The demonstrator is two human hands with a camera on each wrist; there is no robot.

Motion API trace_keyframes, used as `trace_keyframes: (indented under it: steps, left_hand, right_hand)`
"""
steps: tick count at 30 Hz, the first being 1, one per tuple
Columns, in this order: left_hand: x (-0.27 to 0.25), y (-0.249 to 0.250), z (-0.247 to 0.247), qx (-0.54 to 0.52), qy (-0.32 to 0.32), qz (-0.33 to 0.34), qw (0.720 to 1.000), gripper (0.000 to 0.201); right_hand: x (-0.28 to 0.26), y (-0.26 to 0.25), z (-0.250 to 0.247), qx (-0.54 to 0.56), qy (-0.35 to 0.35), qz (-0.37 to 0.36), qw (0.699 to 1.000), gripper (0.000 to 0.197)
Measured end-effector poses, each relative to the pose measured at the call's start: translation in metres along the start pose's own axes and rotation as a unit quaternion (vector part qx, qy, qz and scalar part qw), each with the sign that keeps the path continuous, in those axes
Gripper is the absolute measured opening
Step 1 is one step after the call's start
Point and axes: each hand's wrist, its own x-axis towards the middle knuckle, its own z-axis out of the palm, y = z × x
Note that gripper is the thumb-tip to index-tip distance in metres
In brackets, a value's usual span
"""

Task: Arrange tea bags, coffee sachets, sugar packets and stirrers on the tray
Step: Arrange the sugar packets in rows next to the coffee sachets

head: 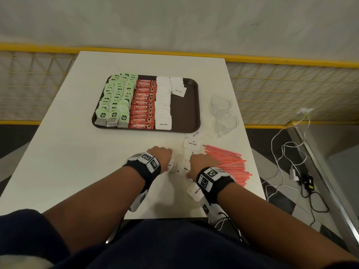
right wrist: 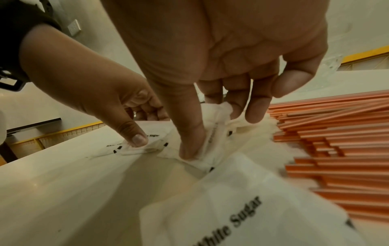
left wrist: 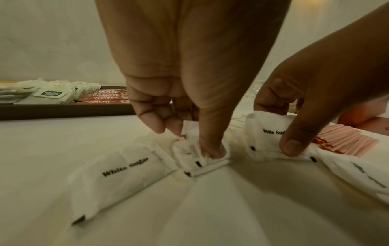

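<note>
A brown tray (head: pixel 186 113) holds green tea bags (head: pixel 114 100), red Nescafe sachets (head: pixel 143 103) and rows of white sugar packets (head: pixel 163 105); its right part is bare. Near the table's front, my left hand (head: pixel 161 156) pinches a small stack of sugar packets (left wrist: pixel 200 158) between thumb and fingers. Just to its right, my right hand (head: pixel 202 162) grips another bunch of sugar packets (right wrist: pixel 210 143). More sugar packets (head: pixel 191 143) lie loose around both hands, one (left wrist: pixel 120 174) left of the stack and one (right wrist: pixel 242 208) under my right wrist. Pink stirrers (head: pixel 229 164) lie in a pile right of my right hand.
Two clear glass cups (head: pixel 221 103) stand right of the tray. The white table (head: pixel 68 152) ends close behind my wrists. A yellow mesh railing (head: pixel 291 63) runs behind it, and cables (head: pixel 291 162) trail on the floor at the right.
</note>
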Motion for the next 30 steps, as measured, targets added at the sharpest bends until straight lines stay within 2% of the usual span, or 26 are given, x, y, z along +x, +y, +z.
trace_keyframes:
  steps: [5,8,11,16,18,20,21,22,23,24,25,26,27,28,30]
  left_hand:
    - [-0.002,0.001,-0.002,0.027,0.0,0.008,1.0,0.038]
    - [-0.005,-0.004,-0.003,-0.01,0.006,0.018,1.0,0.036]
    - [-0.008,-0.015,-0.004,-0.164,0.003,0.027,0.986,0.025]
    - [-0.012,-0.039,-0.014,-0.39,0.08,-0.003,0.918,0.023]
    - [-0.011,-0.042,-0.022,-0.502,0.071,-0.002,0.862,0.02]
    - [-0.012,-0.043,-0.033,-0.605,0.033,-0.005,0.795,0.028]
    - [-0.01,-0.042,-0.041,-0.662,0.004,-0.022,0.749,0.037]
    - [-0.006,-0.045,-0.045,-0.728,-0.01,-0.04,0.684,0.046]
    - [-0.004,-0.048,-0.05,-0.765,-0.012,-0.033,0.644,0.048]
    - [-0.004,-0.05,-0.057,-0.785,-0.033,-0.016,0.618,0.043]
    - [-0.005,-0.052,-0.066,-0.794,-0.026,0.005,0.607,0.036]
    - [-0.002,-0.055,-0.071,-0.814,-0.021,0.003,0.58,0.033]
    - [0.001,-0.059,-0.077,-0.839,-0.022,0.001,0.543,0.036]
    - [0.005,-0.062,-0.084,-0.851,-0.028,0.01,0.524,0.039]
    - [0.013,-0.07,-0.095,-0.853,-0.031,0.038,0.52,0.042]
  right_hand:
    - [-0.002,-0.004,0.0,-0.014,0.005,-0.023,1.0,0.039]
    - [-0.004,-0.001,-0.004,0.027,0.002,-0.047,0.999,0.033]
    - [-0.004,0.007,-0.014,0.125,-0.025,-0.068,0.989,0.031]
    - [0.003,0.014,-0.045,0.262,-0.039,-0.115,0.957,0.027]
    - [0.007,0.01,-0.061,0.312,-0.027,-0.137,0.94,0.026]
    - [0.01,0.005,-0.078,0.346,-0.011,-0.156,0.925,0.026]
    - [0.014,0.001,-0.086,0.358,-0.003,-0.162,0.919,0.026]
    - [0.017,-0.001,-0.094,0.365,0.005,-0.167,0.916,0.027]
    - [0.022,-0.004,-0.102,0.369,0.013,-0.17,0.914,0.028]
    - [0.027,-0.007,-0.109,0.369,0.02,-0.17,0.913,0.028]
    - [0.032,-0.009,-0.116,0.37,0.025,-0.17,0.913,0.028]
    - [0.037,-0.012,-0.122,0.374,0.026,-0.169,0.912,0.027]
    - [0.042,-0.014,-0.128,0.381,0.024,-0.168,0.909,0.027]
    - [0.047,-0.017,-0.133,0.386,0.024,-0.167,0.907,0.026]
    - [0.059,-0.022,-0.143,0.374,0.038,-0.168,0.911,0.026]
